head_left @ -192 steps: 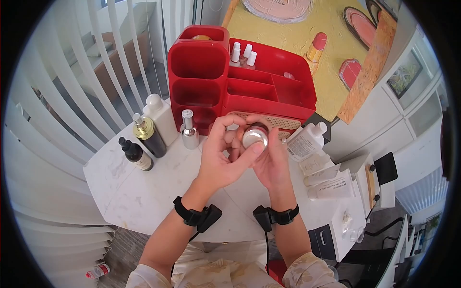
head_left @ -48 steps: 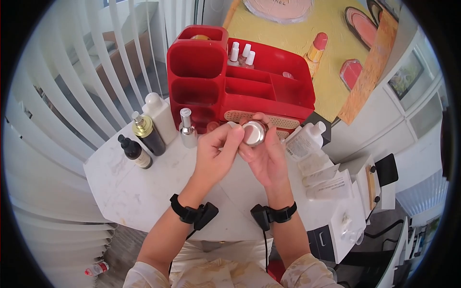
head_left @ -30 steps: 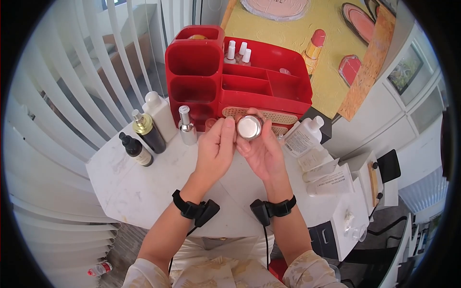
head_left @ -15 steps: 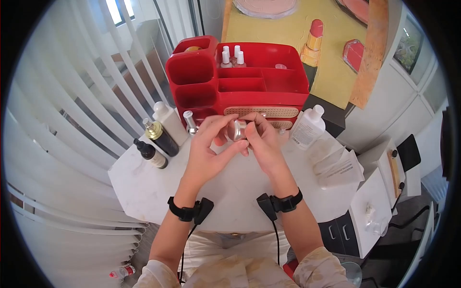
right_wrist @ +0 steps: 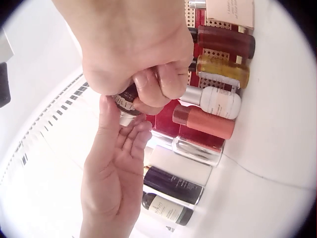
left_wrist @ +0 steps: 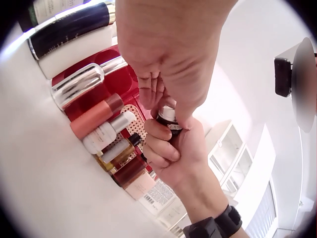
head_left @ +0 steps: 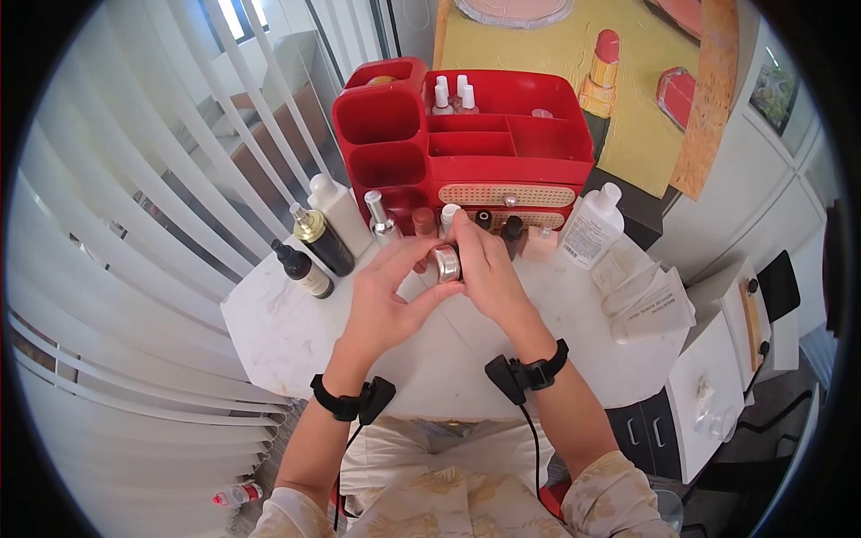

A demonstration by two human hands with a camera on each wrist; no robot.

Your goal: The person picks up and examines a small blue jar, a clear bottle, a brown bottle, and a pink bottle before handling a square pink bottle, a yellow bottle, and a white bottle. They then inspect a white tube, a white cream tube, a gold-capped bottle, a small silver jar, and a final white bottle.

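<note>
Between both hands is a small dark jar with a shiny silver lid, turned on its side over the table. My right hand grips the dark body, its fingers curled round it in the right wrist view. From the other side, my left hand pinches the silver end between thumb and fingers. The left wrist view shows the lid close under the left palm, with the right fingers wrapped below it. Lettering runs round the dark body, partly covered by fingers.
Behind the hands stands a red organizer with small white-capped bottles. Left are a silver bottle, a white bottle, a gold-collared black pump and a dark bottle. Right are a white bottle and a tube.
The silver end faced the head camera earlier; the jar is now turned sideways toward the left hand. The right hand has rolled over so its back shows. The head view has shifted.
</note>
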